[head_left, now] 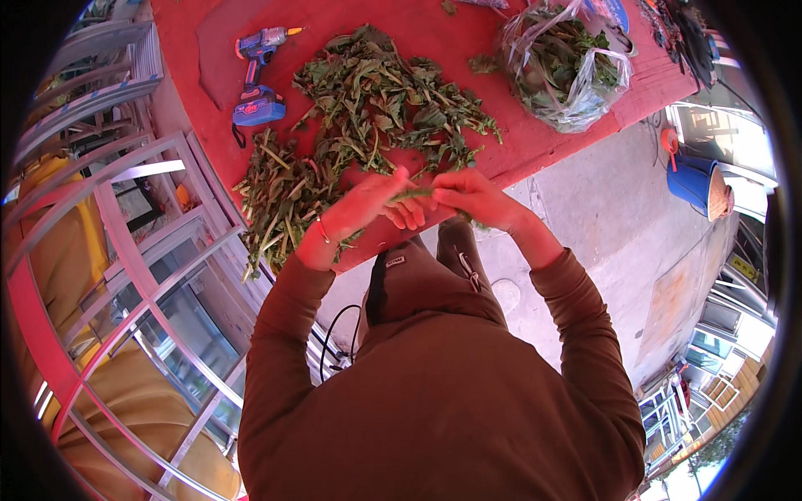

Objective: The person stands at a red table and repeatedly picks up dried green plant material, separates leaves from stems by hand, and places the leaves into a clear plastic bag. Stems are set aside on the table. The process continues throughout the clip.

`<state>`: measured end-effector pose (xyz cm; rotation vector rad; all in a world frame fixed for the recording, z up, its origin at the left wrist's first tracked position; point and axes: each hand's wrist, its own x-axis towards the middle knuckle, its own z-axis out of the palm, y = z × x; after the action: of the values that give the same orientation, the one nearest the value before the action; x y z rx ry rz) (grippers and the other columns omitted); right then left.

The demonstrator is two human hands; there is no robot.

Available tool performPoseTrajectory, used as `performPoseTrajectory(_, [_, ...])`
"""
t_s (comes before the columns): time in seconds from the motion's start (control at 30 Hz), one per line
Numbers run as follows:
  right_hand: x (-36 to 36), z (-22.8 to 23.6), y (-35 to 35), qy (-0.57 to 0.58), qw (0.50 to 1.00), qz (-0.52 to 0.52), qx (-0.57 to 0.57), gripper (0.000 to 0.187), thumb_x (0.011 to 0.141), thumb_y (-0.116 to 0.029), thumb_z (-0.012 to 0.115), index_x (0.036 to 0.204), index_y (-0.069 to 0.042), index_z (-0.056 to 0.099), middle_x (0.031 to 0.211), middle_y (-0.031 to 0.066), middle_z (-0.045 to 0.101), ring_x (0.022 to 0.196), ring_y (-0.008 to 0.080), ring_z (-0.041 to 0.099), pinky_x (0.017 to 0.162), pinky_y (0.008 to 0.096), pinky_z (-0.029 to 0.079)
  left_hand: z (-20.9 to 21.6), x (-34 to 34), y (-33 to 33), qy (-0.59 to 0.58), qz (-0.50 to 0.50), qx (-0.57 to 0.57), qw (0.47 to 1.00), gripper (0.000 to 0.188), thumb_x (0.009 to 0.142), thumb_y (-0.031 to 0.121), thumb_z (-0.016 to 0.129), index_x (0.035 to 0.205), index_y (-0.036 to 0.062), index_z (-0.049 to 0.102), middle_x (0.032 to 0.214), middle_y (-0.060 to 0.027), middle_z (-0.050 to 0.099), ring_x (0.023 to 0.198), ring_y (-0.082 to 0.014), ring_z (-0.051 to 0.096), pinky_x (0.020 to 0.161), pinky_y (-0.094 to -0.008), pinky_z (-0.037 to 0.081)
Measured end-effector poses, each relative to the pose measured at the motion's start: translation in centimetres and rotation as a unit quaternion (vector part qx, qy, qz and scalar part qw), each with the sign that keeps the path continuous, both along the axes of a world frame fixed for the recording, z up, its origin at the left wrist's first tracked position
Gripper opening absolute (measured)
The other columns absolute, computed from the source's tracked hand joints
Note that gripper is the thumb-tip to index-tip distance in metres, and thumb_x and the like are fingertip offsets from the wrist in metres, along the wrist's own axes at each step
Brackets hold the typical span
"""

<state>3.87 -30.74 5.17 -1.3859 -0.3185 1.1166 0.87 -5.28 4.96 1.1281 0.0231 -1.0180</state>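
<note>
Over the near edge of the red table, my left hand (376, 203) and my right hand (478, 197) hold a green leafy stem (414, 194) between them. My right fingers pinch one end of the stem. Its other end lies between the thumb and fingers of my left hand. Just beyond my hands spreads a loose pile of wilted green leaves (376, 96). Beside my left wrist is a second heap, of cut stems (280, 188), reaching the table's edge.
A blue and grey cordless drill (259, 75) lies on the red table (334, 17), left of the leaves. To the right sits a clear plastic bag (576, 92) stuffed with greens. Metal frames (150, 284) stand on my left; a blue bucket (689, 179) is on the floor at right.
</note>
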Motion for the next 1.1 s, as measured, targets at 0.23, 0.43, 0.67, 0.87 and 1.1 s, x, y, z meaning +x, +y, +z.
performPoseTrajectory(0.23, [-1.6,-0.4,-0.9,0.201,0.969,-0.143,0.032,0.025,0.104,-0.024,0.055,0.093,-0.004,0.065,0.07,-0.0058,0.048,0.06,0.004,0.038,0.053,0.0207,0.029,-1.1,-0.3,1.2,0.062,0.133,-0.043,0.988,0.107,0.094,0.08,0.008,0.13,-0.0074,0.058,0.115,-0.0215,0.07,0.098,-0.027,0.07,0.089,-0.0381,0.054])
performPoseTrajectory(0.43, [-1.9,-0.4,-1.9,0.249,0.946,-0.198,0.057,0.024,0.105,-0.021,0.052,0.095,-0.003,0.063,0.07,-0.0052,0.047,0.058,0.0031,0.036,0.05,0.0193,0.027,-1.2,-0.3,-0.1,0.043,0.151,-0.036,0.987,0.101,0.098,0.076,0.01,0.133,-0.0077,0.056,0.113,-0.0195,0.07,0.094,-0.0252,0.069,0.088,-0.0374,0.054])
performPoseTrajectory(0.67, [-0.9,-0.2,-3.5,0.245,0.938,-0.222,0.103,0.023,0.106,-0.019,0.049,0.098,-0.001,0.061,0.069,-0.005,0.044,0.057,0.0034,0.036,0.05,0.0188,0.026,0.2,0.6,-3.2,-0.058,0.189,-0.012,0.98,0.06,0.107,0.048,0.042,0.133,-0.0039,0.057,0.112,-0.0126,0.069,0.094,-0.0178,0.068,0.083,-0.0322,0.055])
performPoseTrajectory(0.87, [-1.2,0.9,-2.9,0.122,0.962,-0.244,0.013,0.025,0.105,-0.023,0.053,0.096,-0.003,0.065,0.071,-0.0049,0.051,0.059,0.0031,0.041,0.053,0.0202,0.032,-0.7,2.0,-6.4,-0.093,0.294,0.0,0.951,0.032,0.104,0.029,0.057,0.114,0.0011,0.067,0.105,-0.0059,0.07,0.087,-0.0127,0.066,0.078,-0.0275,0.056])
performPoseTrajectory(1.1, [-1.7,1.5,-2.4,-0.116,0.966,-0.218,-0.078,0.018,0.099,-0.02,0.061,0.091,-0.006,0.068,0.071,0.0032,0.061,0.064,0.01,0.057,0.055,0.0275,0.044,0.6,2.8,-8.8,-0.035,0.345,-0.086,0.934,0.03,0.107,0.026,0.052,0.107,0.0009,0.067,0.092,-0.0042,0.068,0.082,-0.0118,0.065,0.08,-0.0267,0.054])
